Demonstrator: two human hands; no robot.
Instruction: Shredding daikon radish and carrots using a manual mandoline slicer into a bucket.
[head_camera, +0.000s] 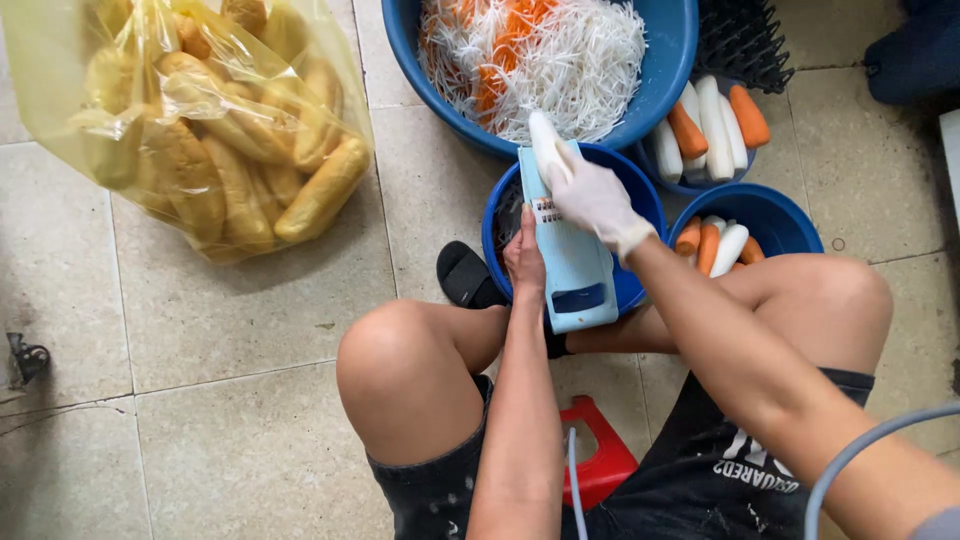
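Fingers (570, 180) gloved, pressing radish (545, 140) on slicer (570, 262)

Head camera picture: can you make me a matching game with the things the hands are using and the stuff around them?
Things:
1. Left hand
2. Right hand
3. Bag of bread rolls
4. Big blue basin

States:
A. full of white and orange shreds
B. gloved, pressing a white radish onto the slicer
C. bare, steadying the light blue slicer
D. yellowish plastic, lying on the floor tiles

Pairs: 1-C, 2-B, 3-D, 4-A
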